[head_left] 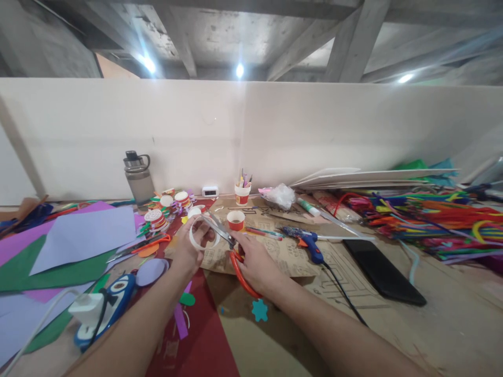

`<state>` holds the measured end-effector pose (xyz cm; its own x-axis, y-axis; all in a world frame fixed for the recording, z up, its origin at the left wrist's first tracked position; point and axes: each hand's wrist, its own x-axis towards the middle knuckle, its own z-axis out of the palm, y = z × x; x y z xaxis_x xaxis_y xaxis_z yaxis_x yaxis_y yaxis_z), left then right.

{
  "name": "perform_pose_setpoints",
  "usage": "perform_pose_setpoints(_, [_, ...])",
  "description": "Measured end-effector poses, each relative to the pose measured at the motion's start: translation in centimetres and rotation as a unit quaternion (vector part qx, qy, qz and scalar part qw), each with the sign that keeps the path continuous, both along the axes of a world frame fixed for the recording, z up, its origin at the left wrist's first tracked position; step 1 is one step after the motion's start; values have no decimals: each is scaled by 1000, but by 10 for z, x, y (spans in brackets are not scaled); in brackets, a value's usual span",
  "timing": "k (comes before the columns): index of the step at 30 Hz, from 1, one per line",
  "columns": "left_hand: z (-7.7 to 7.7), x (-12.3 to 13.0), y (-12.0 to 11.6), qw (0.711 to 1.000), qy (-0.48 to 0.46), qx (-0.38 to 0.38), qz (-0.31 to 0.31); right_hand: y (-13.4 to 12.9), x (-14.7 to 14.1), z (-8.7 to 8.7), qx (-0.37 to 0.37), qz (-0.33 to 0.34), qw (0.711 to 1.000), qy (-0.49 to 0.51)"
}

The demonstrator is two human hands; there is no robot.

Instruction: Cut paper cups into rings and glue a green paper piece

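My left hand (187, 250) grips a white ring-shaped paper band (192, 236), its fingers partly behind the band. In my right hand (257, 262) is a pair of scissors (240, 277) with orange-red handles. The metal blades are parted and reach to the upper right of the band; whether they bite into it I cannot tell. Just beyond the scissors stands a red and white paper cup (236, 222). A teal flower-shaped cutout (260, 310) lies below my right hand.
Purple and green sheets (82, 235) cover the left, near a blue power strip (121, 293) and decorated cups (154, 220). A bottle (139, 180) stands behind. To the right are a blue glue gun (313, 247), a black phone (383, 272) and colourful pipe cleaners (428, 222).
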<state>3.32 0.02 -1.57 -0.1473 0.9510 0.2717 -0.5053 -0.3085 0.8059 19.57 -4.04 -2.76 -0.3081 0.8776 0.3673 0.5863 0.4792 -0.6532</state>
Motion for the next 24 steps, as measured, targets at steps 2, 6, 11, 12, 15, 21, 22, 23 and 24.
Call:
perform_pose_setpoints(2, [-1, -2, 1, 1000, 1, -1, -5, 0, 0, 0, 4, 5, 1000, 3])
perform_pose_setpoints(6, [-5, -7, 3, 1000, 9, 1, -27, 2, 0, -3, 17, 3, 1000, 1])
perform_pose_setpoints(11, [-5, -9, 3, 1000, 12, -6, -25, 2, 1, -4, 13, -17, 999, -35])
perform_pose_setpoints(12, [-5, -9, 2, 1000, 14, -5, -24, 2, 1, -4, 14, -20, 999, -39])
perform_pose_setpoints(15, [-5, -8, 1, 999, 20, -2, -25, 2, 1, -4, 17, -25, 999, -44])
perform_pose_setpoints(21, [-5, -8, 3, 1000, 14, -4, -22, 1, 0, -4, 17, -35, 998, -50])
perform_pose_setpoints(22, [-5, -8, 4, 1000, 13, 0, -24, 1, 0, -4, 18, -36, 998, -51])
perform_pose_setpoints(23, [-5, -8, 4, 1000, 13, 5, -26, 1, 0, -3, 20, -36, 998, -52])
perform_pose_setpoints(24, [-6, -8, 5, 999, 13, 8, -28, 1, 0, -3, 20, -37, 998, -55])
